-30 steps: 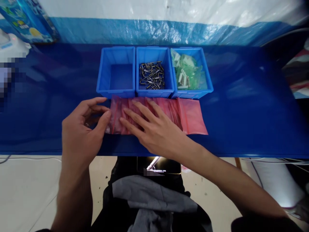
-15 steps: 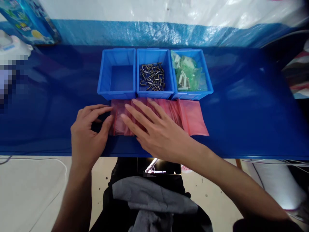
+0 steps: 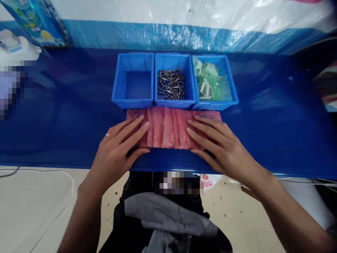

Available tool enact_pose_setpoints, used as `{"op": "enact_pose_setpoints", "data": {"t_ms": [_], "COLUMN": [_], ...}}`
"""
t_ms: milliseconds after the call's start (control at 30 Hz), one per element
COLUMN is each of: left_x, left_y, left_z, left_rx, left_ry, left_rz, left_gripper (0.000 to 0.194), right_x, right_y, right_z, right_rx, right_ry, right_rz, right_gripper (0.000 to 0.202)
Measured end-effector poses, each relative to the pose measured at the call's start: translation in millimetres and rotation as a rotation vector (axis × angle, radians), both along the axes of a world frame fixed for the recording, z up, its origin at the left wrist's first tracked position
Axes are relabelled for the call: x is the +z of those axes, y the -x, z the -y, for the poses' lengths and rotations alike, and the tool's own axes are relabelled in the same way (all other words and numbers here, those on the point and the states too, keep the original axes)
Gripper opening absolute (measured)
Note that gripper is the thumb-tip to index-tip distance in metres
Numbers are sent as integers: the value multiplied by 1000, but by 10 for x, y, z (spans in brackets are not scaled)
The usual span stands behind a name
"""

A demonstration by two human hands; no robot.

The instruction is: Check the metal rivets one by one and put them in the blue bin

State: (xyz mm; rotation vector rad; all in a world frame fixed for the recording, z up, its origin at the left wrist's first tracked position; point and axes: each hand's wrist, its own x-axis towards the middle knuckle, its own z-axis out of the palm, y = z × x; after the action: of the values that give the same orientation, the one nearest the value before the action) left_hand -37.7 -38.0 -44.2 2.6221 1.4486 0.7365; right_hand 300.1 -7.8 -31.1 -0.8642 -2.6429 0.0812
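Several pink plastic zip bags (image 3: 167, 128) lie overlapped in a row on the blue table, along its front edge. On the left end of the row rests my left hand (image 3: 114, 149), fingers stretched out over the bags and thumb below them. My right hand (image 3: 223, 144) lies on the right end the same way, its fingers spread. Both hands are open and grip nothing. Just behind the bags stand three blue bins: an empty left bin (image 3: 133, 103), a middle bin (image 3: 175, 103) with metal blind rivets (image 3: 171, 84), and a right bin (image 3: 216, 105) with green bags (image 3: 213, 79) holding white pieces.
At the back left stand a white plastic bottle (image 3: 18, 49) and a blue printed pouch (image 3: 43, 26). A blue-and-white plastic sheet (image 3: 168, 35) hangs behind the table (image 3: 271, 116). A grey cloth (image 3: 168, 214) lies on my lap below the table edge.
My right hand has moved right, from the left part of the row to its right end. My left hand has moved right onto the bags. The row looks more compact.
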Motion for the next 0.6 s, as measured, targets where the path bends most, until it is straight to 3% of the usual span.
{"op": "enact_pose_setpoints", "data": {"t_ms": [133,267,400,500,600], "left_x": [12,41,148,214,183], "left_y": [55,97,65,-26,-138], "left_z": [30,106,155,126,41], "left_rx": [-39,16,41,-44,-175], "left_ry": [21,65,74,29,32], "left_rz": [21,96,105,75,2], "left_gripper": [64,62,73,79,72], "right_x": [-8,-10,2,14,20], "right_y": [118,249,276,186,79], "right_z": [13,35,53,68,83], "right_rx": [8,5,-42,-89,-106], "right_ry": [10,-15,-49,-72,-78], "right_rz": [-1,12,6,-47,-60], "right_gripper": [52,50,65,80,75]}}
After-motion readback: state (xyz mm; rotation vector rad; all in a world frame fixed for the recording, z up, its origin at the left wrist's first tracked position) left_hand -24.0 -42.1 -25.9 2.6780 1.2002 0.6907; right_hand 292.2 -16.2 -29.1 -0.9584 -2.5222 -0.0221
